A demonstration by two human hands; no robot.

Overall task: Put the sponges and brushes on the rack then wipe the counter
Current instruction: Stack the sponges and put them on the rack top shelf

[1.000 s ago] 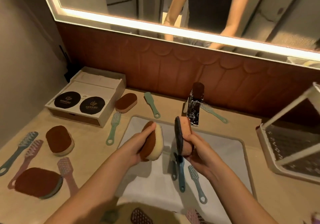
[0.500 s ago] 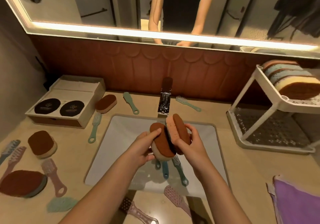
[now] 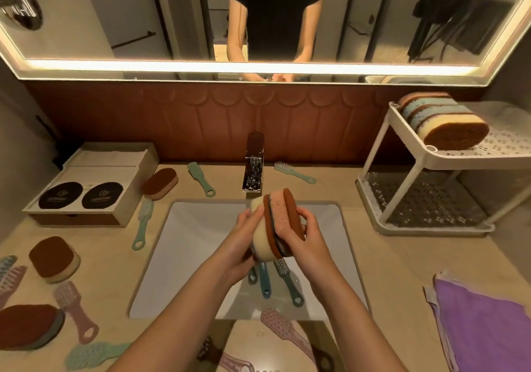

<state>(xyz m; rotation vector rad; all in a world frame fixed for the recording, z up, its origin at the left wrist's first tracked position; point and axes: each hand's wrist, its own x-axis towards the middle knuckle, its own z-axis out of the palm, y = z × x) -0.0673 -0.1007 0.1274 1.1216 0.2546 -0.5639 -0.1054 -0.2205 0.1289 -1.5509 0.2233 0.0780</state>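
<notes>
Warm mirror-strip glow, bowed edges

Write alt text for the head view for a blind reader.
Left hand and right hand grip stacked sponges above the sink. Loose sponges and brushes lie on the counter at left; a white rack at right holds more sponges.
</notes>
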